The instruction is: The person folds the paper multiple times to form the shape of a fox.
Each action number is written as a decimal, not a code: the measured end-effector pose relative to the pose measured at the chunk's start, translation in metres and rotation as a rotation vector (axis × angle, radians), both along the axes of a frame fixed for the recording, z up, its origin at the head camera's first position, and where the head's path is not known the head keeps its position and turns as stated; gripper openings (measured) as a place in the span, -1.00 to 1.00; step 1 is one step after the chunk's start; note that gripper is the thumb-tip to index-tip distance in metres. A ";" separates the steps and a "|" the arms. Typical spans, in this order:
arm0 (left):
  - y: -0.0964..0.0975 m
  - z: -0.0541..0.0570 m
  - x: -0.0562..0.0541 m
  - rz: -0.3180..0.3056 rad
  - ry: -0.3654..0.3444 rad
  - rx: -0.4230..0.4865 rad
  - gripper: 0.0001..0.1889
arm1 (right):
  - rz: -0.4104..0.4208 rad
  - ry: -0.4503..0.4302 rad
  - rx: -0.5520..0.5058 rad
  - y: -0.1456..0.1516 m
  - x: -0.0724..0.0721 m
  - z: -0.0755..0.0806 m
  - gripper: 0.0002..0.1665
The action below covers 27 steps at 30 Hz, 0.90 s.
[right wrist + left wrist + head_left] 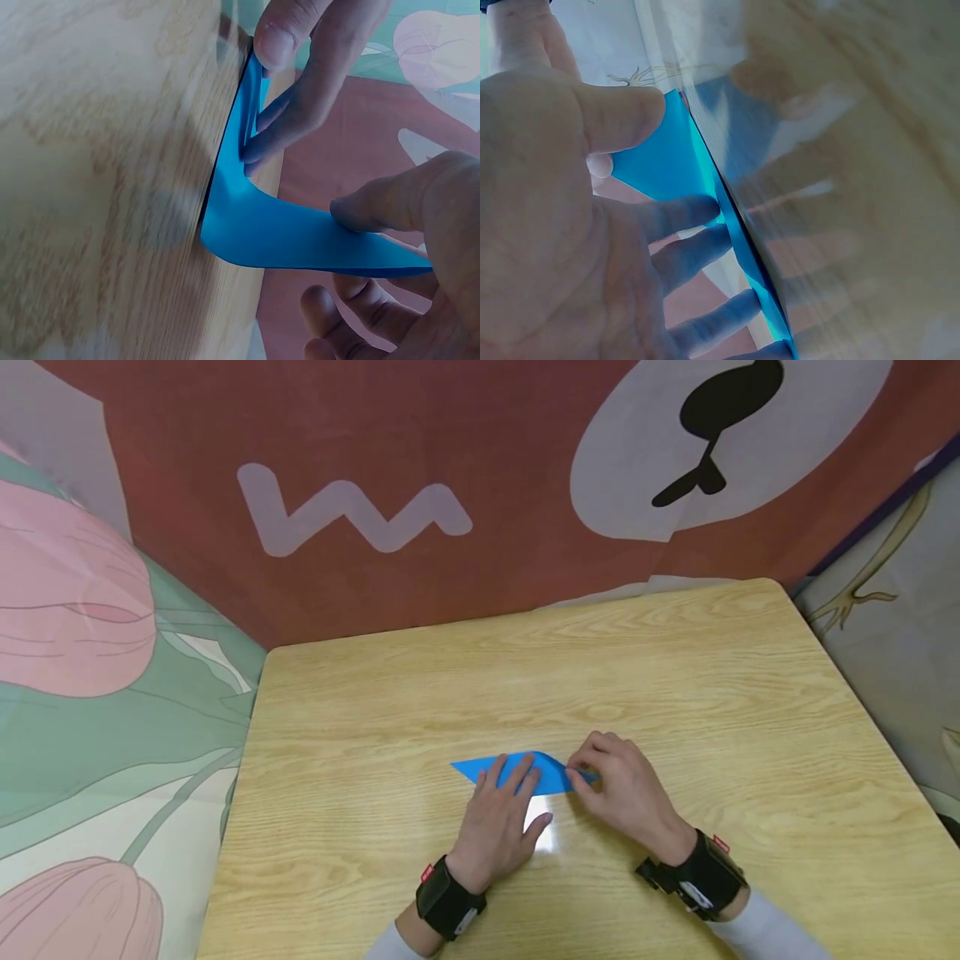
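A folded blue paper (551, 777) lies near the middle of the table, its left end a sharp point. Spread fingers of my left hand (497, 827) press its middle and left part down against the tabletop, the thumb held apart. At the paper's right end, my right hand (626, 785) pinches the tip between thumb and fingers. The right wrist view shows the blue paper (262, 229) bent upward in a curve from the table to that pinch. In the left wrist view, the left fingertips (709, 210) rest along the paper's lower part.
The wood-grain table (360, 710) is glossy and reflects light beside the left thumb. Behind it hangs a brown cloth (450, 427) with a cartoon animal's face. A floral cloth (75, 693) hangs on the left, a pale one (892, 635) on the right.
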State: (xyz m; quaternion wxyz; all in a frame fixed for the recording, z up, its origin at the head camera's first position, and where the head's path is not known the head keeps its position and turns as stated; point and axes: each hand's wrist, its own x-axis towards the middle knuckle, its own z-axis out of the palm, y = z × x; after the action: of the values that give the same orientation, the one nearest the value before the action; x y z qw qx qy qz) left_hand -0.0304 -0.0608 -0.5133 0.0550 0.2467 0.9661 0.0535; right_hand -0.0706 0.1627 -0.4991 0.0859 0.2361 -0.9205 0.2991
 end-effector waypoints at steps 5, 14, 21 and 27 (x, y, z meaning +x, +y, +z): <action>-0.001 -0.002 0.000 -0.005 0.018 0.011 -0.32 | 0.006 0.023 0.026 -0.003 0.003 0.000 -0.88; 0.000 0.001 0.000 -0.001 -0.017 -0.001 -0.33 | 0.038 -0.027 0.017 -0.009 0.008 0.000 -0.88; -0.001 0.001 0.000 -0.005 -0.012 -0.014 -0.41 | 0.066 -0.058 -0.034 -0.013 0.012 -0.002 -0.82; -0.003 0.000 -0.001 -0.020 -0.006 -0.022 -0.43 | 0.082 -0.063 -0.049 -0.016 0.017 -0.007 -0.78</action>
State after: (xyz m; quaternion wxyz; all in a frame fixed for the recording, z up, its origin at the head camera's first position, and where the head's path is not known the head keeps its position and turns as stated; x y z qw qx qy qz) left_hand -0.0315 -0.0637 -0.5131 0.0609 0.2555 0.9639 0.0429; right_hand -0.0533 0.1465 -0.5060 0.0504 0.2619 -0.9048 0.3319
